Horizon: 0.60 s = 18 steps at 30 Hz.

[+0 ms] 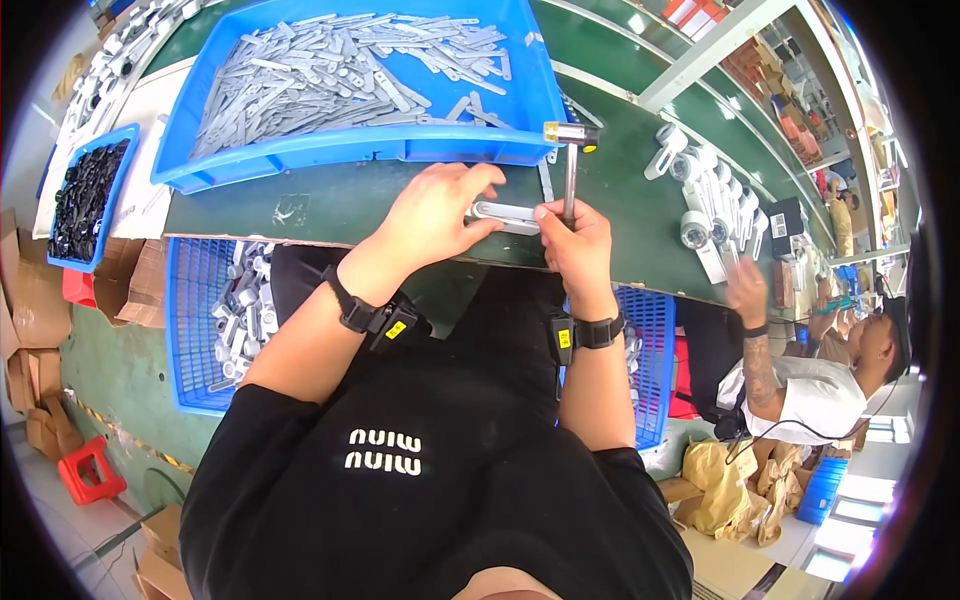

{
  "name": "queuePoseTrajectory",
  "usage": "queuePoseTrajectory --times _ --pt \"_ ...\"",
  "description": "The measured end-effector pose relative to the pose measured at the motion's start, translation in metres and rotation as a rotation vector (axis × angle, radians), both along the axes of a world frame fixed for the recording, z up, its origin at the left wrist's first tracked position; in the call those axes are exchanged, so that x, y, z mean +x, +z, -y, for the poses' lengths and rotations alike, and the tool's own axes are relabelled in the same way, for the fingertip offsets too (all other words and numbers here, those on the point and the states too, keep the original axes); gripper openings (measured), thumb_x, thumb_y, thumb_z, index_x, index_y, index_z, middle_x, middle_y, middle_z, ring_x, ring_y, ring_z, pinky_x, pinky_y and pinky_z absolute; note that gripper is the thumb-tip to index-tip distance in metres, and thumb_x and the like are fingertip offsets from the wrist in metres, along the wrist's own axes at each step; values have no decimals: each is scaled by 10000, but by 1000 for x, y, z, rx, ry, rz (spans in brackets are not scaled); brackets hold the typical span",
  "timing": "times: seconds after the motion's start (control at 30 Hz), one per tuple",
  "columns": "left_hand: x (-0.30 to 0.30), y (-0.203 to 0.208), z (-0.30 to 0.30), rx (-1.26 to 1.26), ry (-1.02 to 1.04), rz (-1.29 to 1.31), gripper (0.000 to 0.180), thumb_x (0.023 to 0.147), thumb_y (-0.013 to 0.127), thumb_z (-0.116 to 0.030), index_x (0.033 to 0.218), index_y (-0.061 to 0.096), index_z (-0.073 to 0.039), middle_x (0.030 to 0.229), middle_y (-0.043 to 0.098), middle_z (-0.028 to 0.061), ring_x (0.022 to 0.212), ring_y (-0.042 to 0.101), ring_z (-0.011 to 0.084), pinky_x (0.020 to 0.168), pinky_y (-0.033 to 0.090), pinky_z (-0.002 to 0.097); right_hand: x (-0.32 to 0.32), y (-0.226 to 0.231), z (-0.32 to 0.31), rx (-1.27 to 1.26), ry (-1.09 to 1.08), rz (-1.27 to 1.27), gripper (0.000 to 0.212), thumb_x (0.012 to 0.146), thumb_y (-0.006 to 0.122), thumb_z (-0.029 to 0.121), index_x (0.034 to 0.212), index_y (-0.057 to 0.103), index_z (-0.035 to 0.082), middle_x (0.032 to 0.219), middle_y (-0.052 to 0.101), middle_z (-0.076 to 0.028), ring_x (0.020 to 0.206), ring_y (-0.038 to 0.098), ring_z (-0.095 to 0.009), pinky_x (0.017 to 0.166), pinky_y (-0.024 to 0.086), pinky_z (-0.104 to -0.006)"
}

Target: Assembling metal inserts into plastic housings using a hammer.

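My left hand [425, 218] is curled around the left end of a white elongated part [507, 216], which lies at the near edge of the green table. My right hand [582, 250] grips a small mallet [571, 185] by its metal handle. Its yellow and black head stands up past my fingers, and my right thumb and fingertips touch the right end of the white part. Just beyond my hands is a large blue tray [370, 148] with many flat grey strips [310, 75] in it.
Blue crates [205, 385] of white parts stand below the table on both sides. A smaller tray of black pieces [90, 200] is at far left. White camera-like units [715, 200] lie on the table at right, where a co-worker [800, 385] reaches in. A red stool [92, 470] stands lower left.
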<state>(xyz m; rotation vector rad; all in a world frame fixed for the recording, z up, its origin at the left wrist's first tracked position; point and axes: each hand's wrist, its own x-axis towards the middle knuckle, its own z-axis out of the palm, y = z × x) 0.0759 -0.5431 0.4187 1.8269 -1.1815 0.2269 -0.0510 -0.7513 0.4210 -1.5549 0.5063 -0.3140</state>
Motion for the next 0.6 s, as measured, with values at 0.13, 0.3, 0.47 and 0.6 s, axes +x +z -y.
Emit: queuePoseTrajectory --times 0.13,0.3,0.47,0.6 --pt "5 -3 -2 86 -72 57 226 841 920 -198 973 791 -67 969 808 75 944 754 311 873 572 456 1 1 6 69 51 -45 142 988 837 146 1007 781 17 741 669 27 535 513 -27 482 367 -236" --pt "3 -11 -1 2 -61 104 182 844 918 -210 916 826 -70 947 800 50 922 750 274 855 552 426 1 -1 3 -298 1 -53 171 969 854 171 1013 804 14 701 622 77 615 501 -18 561 379 -246" --pt "4 -13 1 -18 -49 143 139 846 897 -208 875 819 -97 908 763 12 908 729 237 855 526 415 0 -5 6 -332 1 -99 230 956 870 216 1048 816 12 672 590 91 615 492 -22 561 382 -259" --pt "-2 -10 2 -11 -23 152 133 842 898 -200 874 813 -102 905 754 0 902 727 232 855 525 417 -2 -8 11 -344 47 -142 247 967 860 221 1075 820 3 691 608 82 642 507 -23 579 400 -260"
